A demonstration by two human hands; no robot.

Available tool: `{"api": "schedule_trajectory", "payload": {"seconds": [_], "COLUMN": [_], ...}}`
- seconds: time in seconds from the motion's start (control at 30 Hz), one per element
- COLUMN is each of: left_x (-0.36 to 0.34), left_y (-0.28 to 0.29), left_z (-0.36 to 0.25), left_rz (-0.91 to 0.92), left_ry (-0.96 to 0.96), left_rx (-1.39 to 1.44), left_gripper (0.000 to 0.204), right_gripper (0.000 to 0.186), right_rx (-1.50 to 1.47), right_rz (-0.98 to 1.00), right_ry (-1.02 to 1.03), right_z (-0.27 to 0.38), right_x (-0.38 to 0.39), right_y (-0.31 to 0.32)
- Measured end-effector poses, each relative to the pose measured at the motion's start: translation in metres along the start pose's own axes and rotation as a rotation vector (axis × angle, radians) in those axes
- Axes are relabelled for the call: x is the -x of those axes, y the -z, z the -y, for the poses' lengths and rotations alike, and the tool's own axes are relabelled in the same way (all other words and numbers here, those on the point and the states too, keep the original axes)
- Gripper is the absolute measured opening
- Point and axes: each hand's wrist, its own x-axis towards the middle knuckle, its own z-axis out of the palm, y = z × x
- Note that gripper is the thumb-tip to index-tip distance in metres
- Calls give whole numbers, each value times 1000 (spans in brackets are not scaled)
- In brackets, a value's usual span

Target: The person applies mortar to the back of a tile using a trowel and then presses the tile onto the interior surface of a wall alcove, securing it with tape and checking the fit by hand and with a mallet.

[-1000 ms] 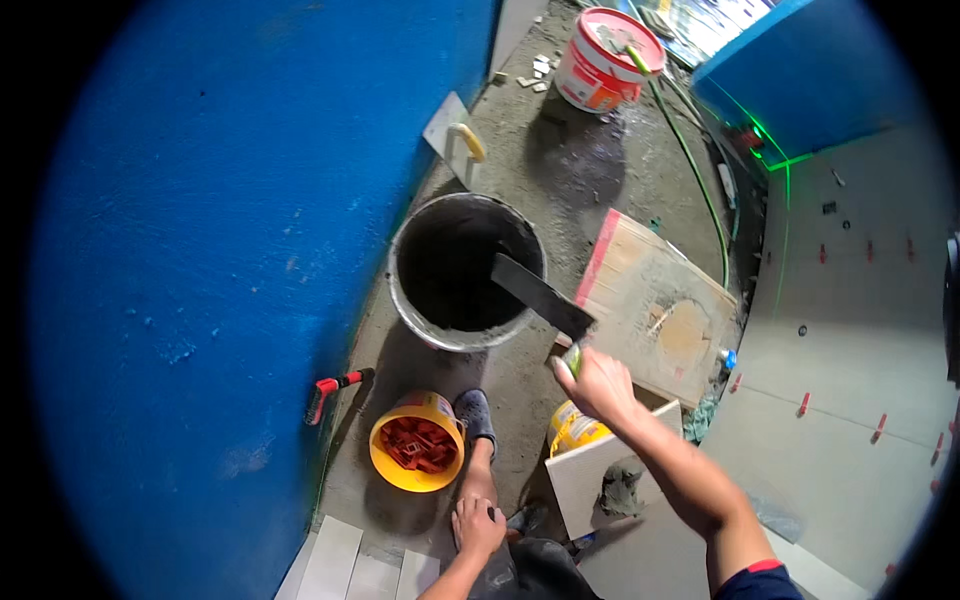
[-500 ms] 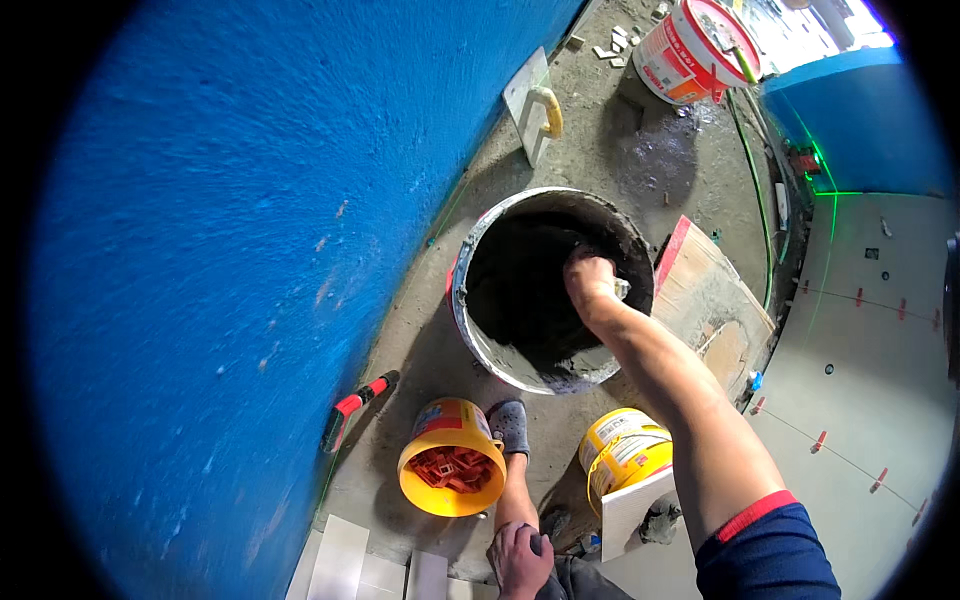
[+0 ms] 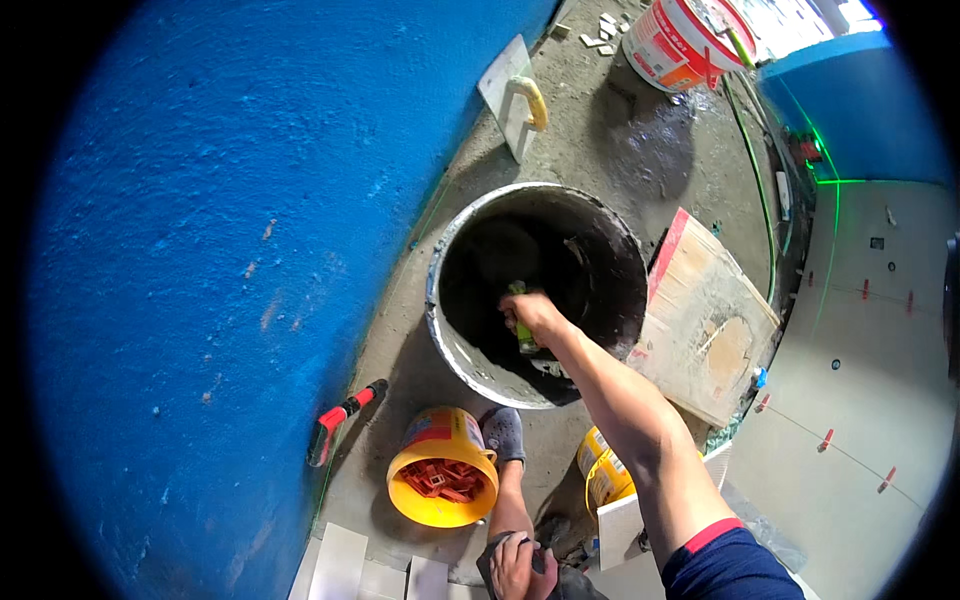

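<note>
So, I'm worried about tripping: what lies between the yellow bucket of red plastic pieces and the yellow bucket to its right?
In the head view: the person's grey clog and bare shin, plus grey floor.

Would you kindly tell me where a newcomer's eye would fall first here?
Probably the rough bright-blue wall filling the left side. Next comes the large round grey-smeared bucket at the centre, with the person's bare right hand gripping a green-handled tool inside it. Nearer the person stands a round yellow plastic bucket holding red plastic pieces.
</note>
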Motion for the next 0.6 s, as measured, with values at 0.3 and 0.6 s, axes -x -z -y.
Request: {"api": "schedule_trajectory", "payload": {"seconds": [0.3, 0.6], "left_x": [-2, 37], "left_y": [10, -23], "left_z": [-16, 25], "left_rz": [-53, 71], "left_ry": [-55, -130], "left_rx": [-24, -215], "left_gripper": [17, 23], "right_gripper": [23, 13], "right_rx": [228, 167], "right_rz": [130, 329], "right_ry": [210, 424], "right_z": [34, 19], "right_x": [73, 229], "right_y": [19, 74]}}
